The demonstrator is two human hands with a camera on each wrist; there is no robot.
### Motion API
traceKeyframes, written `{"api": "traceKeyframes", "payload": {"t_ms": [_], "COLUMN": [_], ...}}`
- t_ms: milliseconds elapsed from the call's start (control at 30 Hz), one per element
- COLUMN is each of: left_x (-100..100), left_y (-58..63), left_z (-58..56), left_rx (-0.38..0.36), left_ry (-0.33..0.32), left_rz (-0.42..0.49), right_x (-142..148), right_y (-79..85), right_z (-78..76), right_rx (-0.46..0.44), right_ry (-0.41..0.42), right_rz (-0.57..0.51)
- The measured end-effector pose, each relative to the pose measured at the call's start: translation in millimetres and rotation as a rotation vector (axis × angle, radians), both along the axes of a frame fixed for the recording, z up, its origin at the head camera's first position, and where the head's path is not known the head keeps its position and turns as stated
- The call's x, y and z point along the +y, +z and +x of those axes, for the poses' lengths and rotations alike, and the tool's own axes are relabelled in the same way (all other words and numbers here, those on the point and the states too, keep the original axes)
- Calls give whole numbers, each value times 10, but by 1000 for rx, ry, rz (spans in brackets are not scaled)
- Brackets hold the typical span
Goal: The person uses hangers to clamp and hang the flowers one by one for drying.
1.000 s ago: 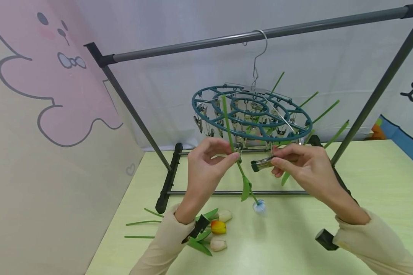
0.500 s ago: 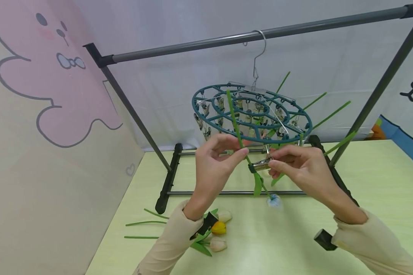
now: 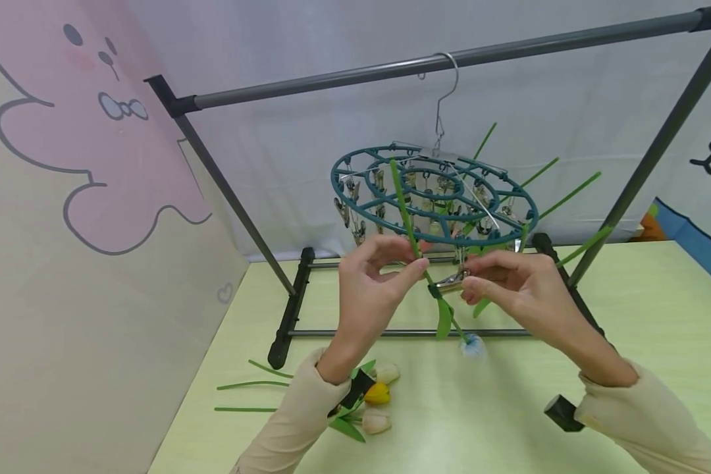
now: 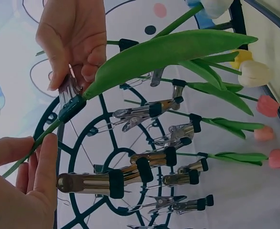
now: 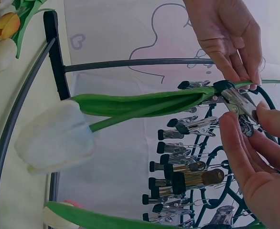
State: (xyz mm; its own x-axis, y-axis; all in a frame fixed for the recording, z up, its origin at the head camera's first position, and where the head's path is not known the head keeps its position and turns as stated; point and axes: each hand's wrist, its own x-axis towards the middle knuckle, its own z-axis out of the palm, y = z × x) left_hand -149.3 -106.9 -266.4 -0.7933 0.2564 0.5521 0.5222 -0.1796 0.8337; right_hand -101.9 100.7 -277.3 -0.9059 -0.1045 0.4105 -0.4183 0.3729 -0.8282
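My left hand (image 3: 370, 293) pinches the green stem of a pale tulip (image 5: 56, 136), whose bloom points down in the head view. Just below those fingers, the dark-tipped metal clip (image 4: 72, 98) sits across the stem near the base of the leaf. My right hand (image 3: 527, 289) pinches the handle end of that clip between thumb and fingers. The clip hangs from the near rim of a round teal drying hanger (image 3: 355, 205). Several other tulips with pink and pale blooms, such as a pink tulip (image 4: 268, 106), hang from clips on its far side.
The hanger hooks over the bar (image 3: 332, 80) of a dark grey rack standing on the pale green table (image 3: 480, 421). Several tulips, with a yellow bloom (image 3: 378, 394) among them, lie on the table beneath my left forearm. Many unused clips (image 5: 197, 179) dangle from the hanger.
My left hand has moved right with the tulip, bringing its stem to the clip. The clip's tips, apart from the stem a second ago, now meet it. The hanger has turned slightly.
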Motion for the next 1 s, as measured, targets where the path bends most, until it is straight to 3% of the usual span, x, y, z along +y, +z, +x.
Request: {"api": "traceKeyframes", "payload": {"t_ms": [233, 467, 700, 833, 1000], "left_x": [-35, -146, -350, -462, -587], "left_y": [-30, -138, -301, -401, -543], "left_z": [99, 201, 295, 317, 313], "left_rx": [-8, 35, 134, 145, 143], "left_ry": [-33, -39, -18, -16, -18], "left_rz": [-7, -44, -216, -286, -336], "right_x": [42, 121, 254, 343, 398], "right_y": [17, 28, 56, 62, 59], "right_z": [24, 28, 23, 28, 81], "right_rx": [-7, 23, 25, 14, 18], "right_ry": [-8, -22, -44, -55, -179], "right_rz": [25, 60, 101, 120, 161]}}
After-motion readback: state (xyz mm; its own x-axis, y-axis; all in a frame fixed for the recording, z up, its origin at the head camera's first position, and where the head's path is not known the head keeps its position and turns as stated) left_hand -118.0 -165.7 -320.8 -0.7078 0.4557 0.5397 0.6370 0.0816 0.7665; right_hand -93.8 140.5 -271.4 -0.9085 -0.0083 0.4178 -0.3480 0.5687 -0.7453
